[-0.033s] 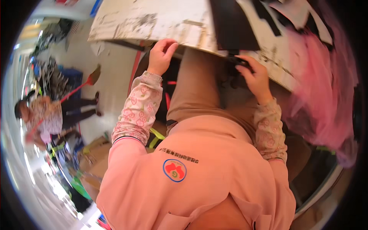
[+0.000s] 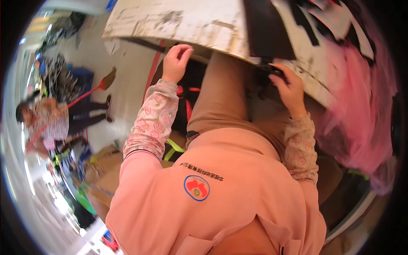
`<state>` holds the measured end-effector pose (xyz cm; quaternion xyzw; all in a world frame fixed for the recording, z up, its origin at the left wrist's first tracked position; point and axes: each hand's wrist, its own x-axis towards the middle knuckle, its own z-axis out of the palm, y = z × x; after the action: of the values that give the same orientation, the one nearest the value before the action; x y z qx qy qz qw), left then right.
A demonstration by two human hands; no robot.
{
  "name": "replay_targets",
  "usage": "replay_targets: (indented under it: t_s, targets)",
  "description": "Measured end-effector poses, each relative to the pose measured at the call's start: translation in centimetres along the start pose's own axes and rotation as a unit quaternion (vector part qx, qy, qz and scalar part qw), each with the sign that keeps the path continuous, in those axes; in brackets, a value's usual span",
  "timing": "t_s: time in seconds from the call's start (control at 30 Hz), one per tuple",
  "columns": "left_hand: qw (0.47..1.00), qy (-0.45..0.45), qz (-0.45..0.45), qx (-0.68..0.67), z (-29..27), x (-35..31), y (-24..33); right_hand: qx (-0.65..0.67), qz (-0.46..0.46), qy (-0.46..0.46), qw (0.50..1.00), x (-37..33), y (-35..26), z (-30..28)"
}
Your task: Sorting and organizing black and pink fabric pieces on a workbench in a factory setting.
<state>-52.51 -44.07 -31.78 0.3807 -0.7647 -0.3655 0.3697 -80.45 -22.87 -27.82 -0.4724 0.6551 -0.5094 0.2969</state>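
At the near edge of a worn white table (image 2: 204, 32), my left hand (image 2: 176, 63) is raised with its thumb and fingertips brought together. Whether anything is pinched there I cannot make out. Farther right, my right hand (image 2: 290, 85) has thumb and fingers closed round a small black piece (image 2: 268, 69) at the table's edge; its kind is too dark to tell. Just beyond it a flat black panel (image 2: 267, 32) lies on the table, its near end reaching the edge. Both forearms wear flowered sleeves.
Black strips (image 2: 304, 21) and white cut pieces (image 2: 335, 21) lie on the table's right side. Sheer pink fabric (image 2: 361, 110) hangs over its right end. Off to the left, a person (image 2: 46, 117) holds a red-handled broom (image 2: 106, 80) near blue bins (image 2: 81, 83).
The table, the black panel and my right hand sit slightly farther right in the picture. The broom and the person have shifted a little. Both hands keep about the same pose.
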Motion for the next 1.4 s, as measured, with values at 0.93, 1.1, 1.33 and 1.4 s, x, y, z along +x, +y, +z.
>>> replay_targets:
  t_s: [0.93,1.1,1.33,1.4]
  targets:
    - [0.630,0.122,-0.749,0.163,-12.8,-48.6,-25.4,-0.036,0.114,0.070,0.990,2.0,0.3,1.5]
    - [0.619,0.123,-0.755,0.175,-14.5,-49.2,-20.1,-0.048,0.111,0.059,0.991,1.7,0.2,0.8]
    - [0.503,0.111,-0.822,0.241,-18.3,-53.6,-13.8,-0.057,0.116,0.058,0.990,1.6,-0.5,1.3]
    - [0.450,0.098,-0.842,0.281,-17.5,-53.6,-14.3,-0.068,0.108,0.069,0.989,1.6,-1.1,1.6]
